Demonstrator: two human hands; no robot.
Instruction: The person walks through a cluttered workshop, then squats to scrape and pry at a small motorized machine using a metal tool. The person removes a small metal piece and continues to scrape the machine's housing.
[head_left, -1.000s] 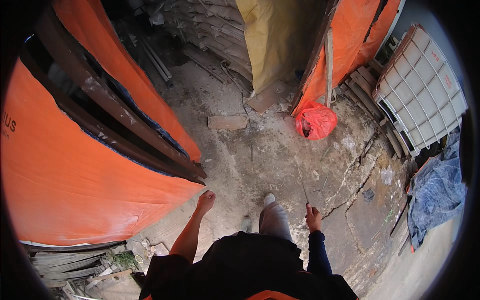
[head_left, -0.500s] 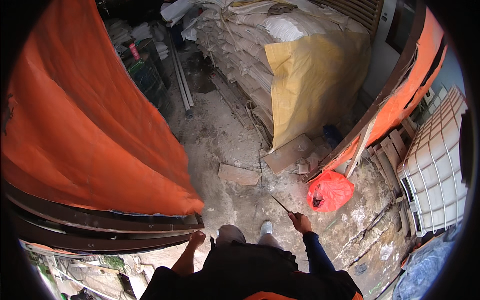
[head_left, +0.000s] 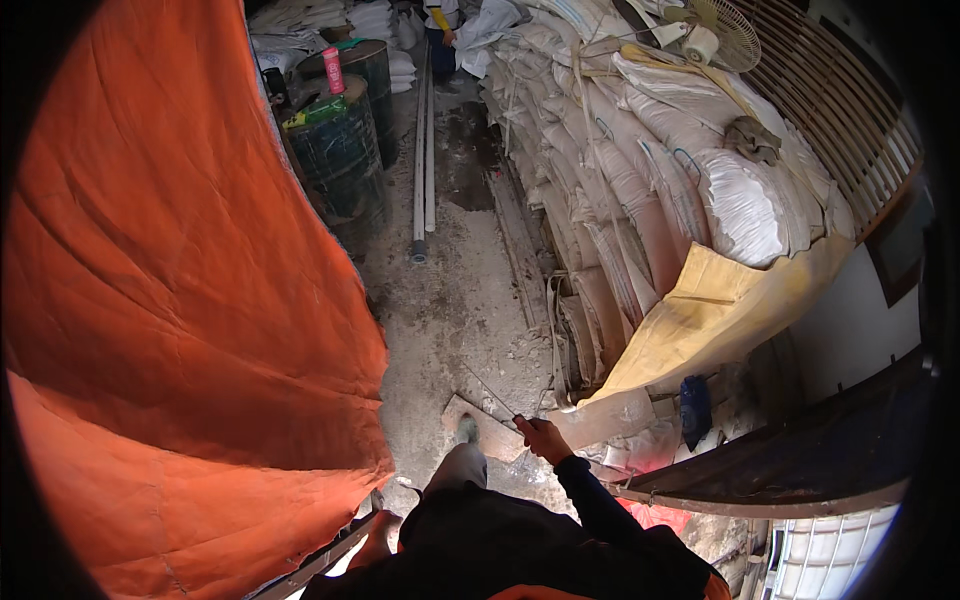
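My right hand (head_left: 540, 436) is closed on a long, thin metal tool (head_left: 492, 392) that points forward over the dusty floor (head_left: 410, 320). My left hand (head_left: 382, 525) is low by my hip, beside a dark frame bar at the lower edge of the orange tarp (head_left: 180, 300); its fingers are too dim and blurred to make out. My boot (head_left: 467, 430) is on or just over a loose board (head_left: 500, 440).
Stacked sacks (head_left: 620, 180) with a yellow sheet (head_left: 730, 305) line the right, a fan (head_left: 720, 30) on top. Drums (head_left: 335, 160) stand left behind the tarp. Long pipes (head_left: 421, 170) lie along the passage. A person (head_left: 440, 40) stands at the far end.
I have moved forward into the opening between the tarp and sacks. The red bag and caged tank have slipped toward the lower right. The passage, drums and far person have come into fuller view.
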